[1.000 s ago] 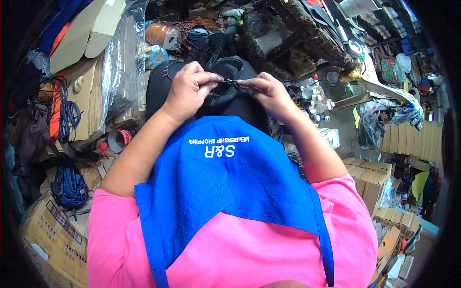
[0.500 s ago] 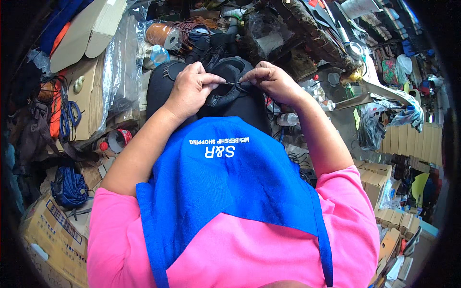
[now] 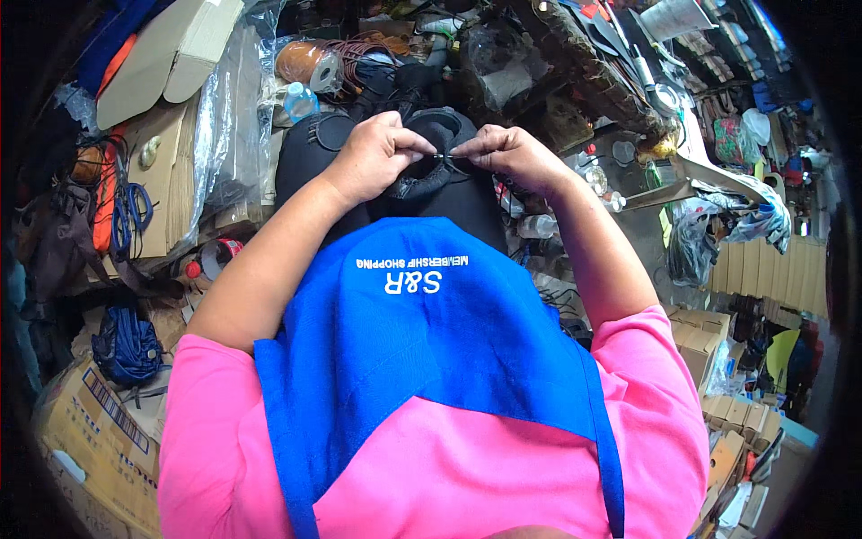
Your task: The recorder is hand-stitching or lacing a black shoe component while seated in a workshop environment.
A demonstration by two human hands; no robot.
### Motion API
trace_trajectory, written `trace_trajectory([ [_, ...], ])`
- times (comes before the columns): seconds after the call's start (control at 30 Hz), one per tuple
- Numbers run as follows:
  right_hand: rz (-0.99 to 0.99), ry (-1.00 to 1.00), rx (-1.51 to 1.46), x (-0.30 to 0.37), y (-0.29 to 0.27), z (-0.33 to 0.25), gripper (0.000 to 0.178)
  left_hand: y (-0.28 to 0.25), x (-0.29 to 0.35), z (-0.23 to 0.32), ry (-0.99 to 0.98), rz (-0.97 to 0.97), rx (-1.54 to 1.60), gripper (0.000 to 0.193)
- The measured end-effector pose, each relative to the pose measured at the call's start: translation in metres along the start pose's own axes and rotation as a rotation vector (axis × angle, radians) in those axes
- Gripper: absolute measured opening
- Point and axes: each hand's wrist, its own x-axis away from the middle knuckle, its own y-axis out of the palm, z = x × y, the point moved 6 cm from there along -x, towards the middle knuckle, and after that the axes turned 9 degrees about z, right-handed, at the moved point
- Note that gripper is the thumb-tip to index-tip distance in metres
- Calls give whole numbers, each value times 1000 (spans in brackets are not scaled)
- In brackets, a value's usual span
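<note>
On my lap rests a black item (image 3: 420, 189) with a thick padded rim around a dark opening; it resembles footwear, but I cannot be sure of its kind. Above that opening, my left hand (image 3: 370, 160) pinches with thumb and forefinger, the fingertips pointing right. My right hand (image 3: 519, 158) faces it in a similar pinch from the other side. A tiny dark piece with a pale glint (image 3: 439, 156) spans the gap between the fingertips; it is too small to name. Farther left on my lap lies another black rounded edge (image 3: 330, 132) with stitch-like marks.
A spool of orange-brown cord (image 3: 310, 65) and a clear plastic bottle (image 3: 299, 102) lie beyond my left hand. Blue-handled scissors (image 3: 135, 212) hang by cardboard at left. A worn block (image 3: 603, 63) stands far right of my lap. Clear bottles (image 3: 539, 225) lie beside my right forearm.
My left hand has shifted slightly right, and the fingertips of both hands are closer together over the black item's opening.
</note>
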Motion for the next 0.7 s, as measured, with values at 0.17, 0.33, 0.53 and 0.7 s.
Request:
trace_trajectory([
  [0.17, 28, 47, 43, 11, 4, -12, 31, -5, 5, 21, 240, 50, -139, 25],
  [0.33, 106, 241, -332, 13, 13, 8, 32, -5, 12, 11, -25, 40, -59, 29],
  [0.53, 149, 251, -441, 5, 15, 8, 30, 9, 5, -14, -331, -27, 240, 25],
  [0.7, 194, 235, -376, 3, 18, 1, 23, 18, 3, -15, -384, -24, 281, 18],
])
